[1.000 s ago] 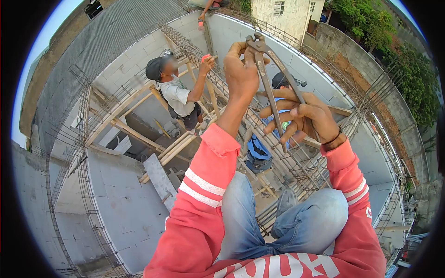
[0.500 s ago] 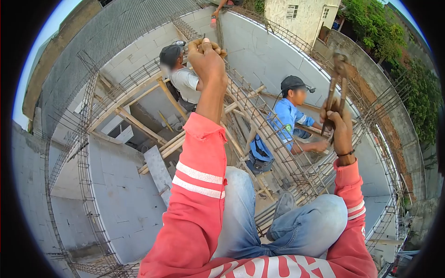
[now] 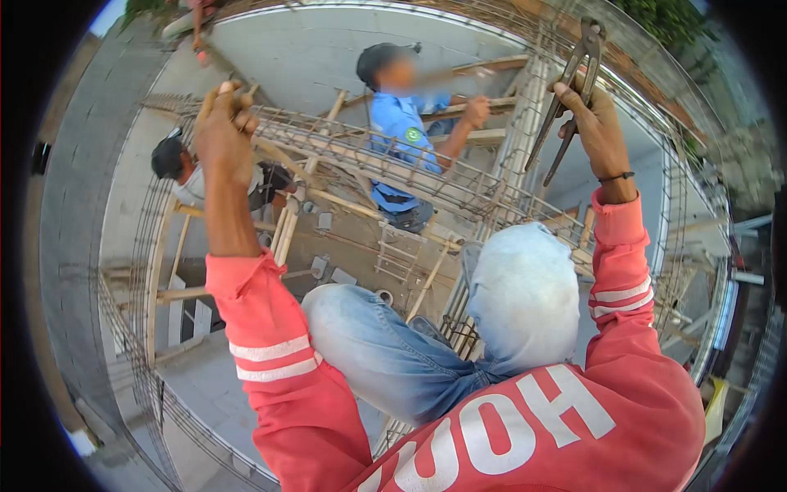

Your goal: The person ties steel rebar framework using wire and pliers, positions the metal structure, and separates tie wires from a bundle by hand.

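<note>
Spreading the left hand point(image 3: 224, 135) and right hand point(image 3: 597, 123) farther apart than in the earlier frame. Gripping the pincers point(image 3: 591, 51) in the right fingers, beyond the right knee point(image 3: 529, 287). Pointing the pincers' head upward, with long axis slanting down-left and handles spreading. Curling the left fingers closed, possible contents being too small to tell.

The raised left hand point(image 3: 225, 131) curls inward; the raised right hand point(image 3: 596, 123) clasps.

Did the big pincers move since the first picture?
Yes, rightward. They were left of the long bundle of bars; now the pincers, in the right hand, are mostly right of it.
</note>
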A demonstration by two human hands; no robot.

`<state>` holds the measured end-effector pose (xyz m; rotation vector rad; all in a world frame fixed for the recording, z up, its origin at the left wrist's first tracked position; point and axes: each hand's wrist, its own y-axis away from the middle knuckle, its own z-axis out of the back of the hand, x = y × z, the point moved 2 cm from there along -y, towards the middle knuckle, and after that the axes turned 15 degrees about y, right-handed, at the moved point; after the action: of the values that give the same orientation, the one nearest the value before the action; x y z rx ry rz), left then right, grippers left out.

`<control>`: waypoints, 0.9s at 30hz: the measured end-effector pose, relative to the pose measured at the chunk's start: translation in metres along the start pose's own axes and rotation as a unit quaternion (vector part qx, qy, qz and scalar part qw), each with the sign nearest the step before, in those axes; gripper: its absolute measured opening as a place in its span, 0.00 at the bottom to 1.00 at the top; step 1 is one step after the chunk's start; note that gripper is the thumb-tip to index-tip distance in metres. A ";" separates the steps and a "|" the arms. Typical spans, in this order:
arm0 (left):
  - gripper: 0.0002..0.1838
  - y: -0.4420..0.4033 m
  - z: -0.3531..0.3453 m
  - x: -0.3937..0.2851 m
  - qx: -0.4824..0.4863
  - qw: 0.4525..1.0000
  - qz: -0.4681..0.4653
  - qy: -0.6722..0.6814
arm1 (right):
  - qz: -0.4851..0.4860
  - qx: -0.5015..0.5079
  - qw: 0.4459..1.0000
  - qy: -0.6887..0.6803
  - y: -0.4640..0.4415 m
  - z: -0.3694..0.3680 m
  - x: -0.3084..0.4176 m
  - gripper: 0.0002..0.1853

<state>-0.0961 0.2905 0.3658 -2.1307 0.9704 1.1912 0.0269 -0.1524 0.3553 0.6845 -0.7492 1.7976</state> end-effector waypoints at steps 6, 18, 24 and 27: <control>0.18 -0.013 -0.011 0.050 0.061 0.990 0.118 0.045 | -0.189 -0.118 0.943 0.246 0.058 0.019 -0.204 0.19; 0.22 -0.003 -0.099 0.105 0.169 0.950 0.260 0.020 | -0.294 -0.141 0.845 0.424 0.142 -0.021 -0.346 0.17; 0.20 0.010 -0.133 0.129 0.213 0.936 0.274 0.063 | -0.457 0.042 0.802 0.383 0.168 -0.043 -0.385 0.22; 0.17 0.027 -0.156 0.136 0.220 0.938 0.262 0.060 | -0.364 0.042 0.805 0.466 0.171 -0.038 -0.373 0.23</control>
<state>0.0112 0.1167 0.3210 -1.6462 1.7527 0.9470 -0.0222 -0.3914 0.0238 0.0341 0.2631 1.1957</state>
